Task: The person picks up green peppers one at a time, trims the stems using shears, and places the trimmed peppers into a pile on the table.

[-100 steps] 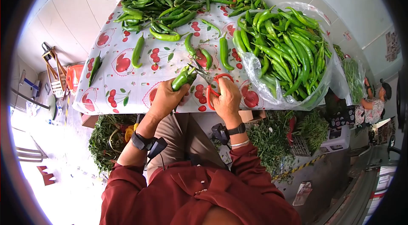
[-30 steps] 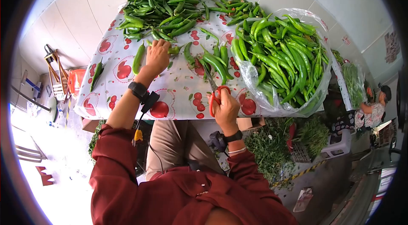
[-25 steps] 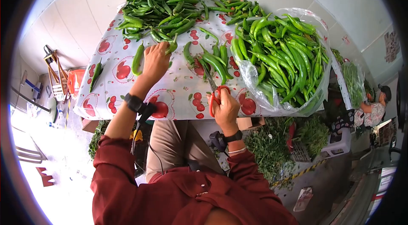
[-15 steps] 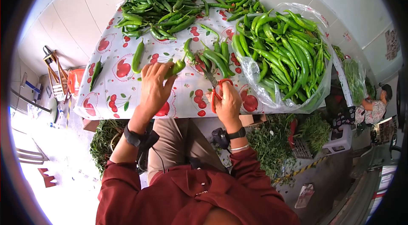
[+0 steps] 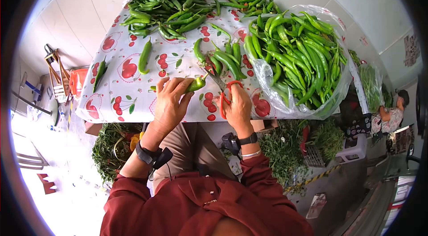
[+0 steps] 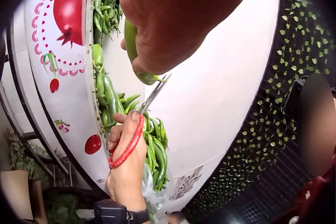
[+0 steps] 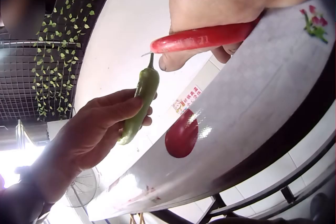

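My left hand (image 5: 170, 104) holds a green chili pepper (image 5: 196, 84) by its body, thumb and fingers around it, stem end toward the right. In the right wrist view the pepper (image 7: 147, 88) tilts with its stem up, close to the scissors' tip. My right hand (image 5: 238, 110) grips red-handled scissors (image 5: 221, 106); their metal blades (image 6: 154, 97) point at the pepper's stem in the left wrist view. Beyond the blades lie several loose peppers (image 5: 228, 63) on the patterned tablecloth (image 5: 147, 86).
A large pile of peppers (image 5: 169, 2) lies at the back left, a smaller pile (image 5: 250, 2) at the back middle. At right stands a clear plastic bag (image 5: 285, 98) full of peppers. Two single peppers, one (image 5: 145, 55) nearer, lie left. Another person (image 5: 388, 118) is far right.
My left hand let go of an earlier pepper, reached forward, picked up another from mid-table and brought it back to the scissors. One more pepper lies beyond the blades. The right hand keeps the scissors.
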Demonstrator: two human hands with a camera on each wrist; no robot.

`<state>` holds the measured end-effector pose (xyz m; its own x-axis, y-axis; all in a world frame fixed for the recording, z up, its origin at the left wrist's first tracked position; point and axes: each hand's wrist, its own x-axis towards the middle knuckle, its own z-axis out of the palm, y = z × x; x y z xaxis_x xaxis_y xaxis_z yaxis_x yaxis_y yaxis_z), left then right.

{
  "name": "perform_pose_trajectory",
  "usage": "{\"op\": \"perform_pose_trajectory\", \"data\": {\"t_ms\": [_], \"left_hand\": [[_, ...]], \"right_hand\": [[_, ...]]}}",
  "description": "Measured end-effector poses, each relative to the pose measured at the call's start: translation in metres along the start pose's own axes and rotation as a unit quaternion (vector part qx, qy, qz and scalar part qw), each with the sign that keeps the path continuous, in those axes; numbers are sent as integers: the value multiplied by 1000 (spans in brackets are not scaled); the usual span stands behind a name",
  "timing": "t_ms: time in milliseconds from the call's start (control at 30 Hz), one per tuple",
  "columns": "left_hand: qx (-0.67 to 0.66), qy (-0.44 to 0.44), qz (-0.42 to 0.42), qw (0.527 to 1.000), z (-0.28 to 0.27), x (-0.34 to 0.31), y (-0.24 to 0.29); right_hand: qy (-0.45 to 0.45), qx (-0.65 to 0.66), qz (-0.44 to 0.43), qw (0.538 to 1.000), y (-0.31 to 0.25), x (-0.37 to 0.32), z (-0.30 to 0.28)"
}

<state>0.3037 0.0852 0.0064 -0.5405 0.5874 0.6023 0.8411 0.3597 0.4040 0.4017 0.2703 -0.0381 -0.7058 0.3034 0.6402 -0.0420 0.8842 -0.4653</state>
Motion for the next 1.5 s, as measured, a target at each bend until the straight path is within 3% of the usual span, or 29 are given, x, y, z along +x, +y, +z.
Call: {"op": "perform_pose_trajectory", "data": {"t_ms": [133,500,567,700,767,867,1067,1333,1400,1500], "left_hand": [[-9,-11,4,1000,5,-2,0],[-19,16,-2,1000,7,-4,-6],[11,31,-28,999,4,-2,-17],[18,72,-205,976,-22,23,-42],[62,91,-196,974,-30,36,-66],[108,37,-215,970,-26,46,-120],[146,-35,-283,947,-10,60,-159],[152,-123,-330,923,-20,66,-152],[5,-100,-312,945,-20,58,-132],[-90,-90,-316,940,-22,47,-90]], "right_hand": [[-35,-13,23,999,0,-2,-2],[28,39,24,999,1,-7,4],[33,38,25,998,1,-7,4],[27,38,41,998,-2,-8,2],[25,27,41,998,-2,-8,2],[23,8,39,999,1,-9,3],[29,14,27,999,0,-8,4],[33,16,28,999,-1,-7,3],[22,28,34,999,0,-7,2],[-1,58,46,997,3,-6,1]]}}
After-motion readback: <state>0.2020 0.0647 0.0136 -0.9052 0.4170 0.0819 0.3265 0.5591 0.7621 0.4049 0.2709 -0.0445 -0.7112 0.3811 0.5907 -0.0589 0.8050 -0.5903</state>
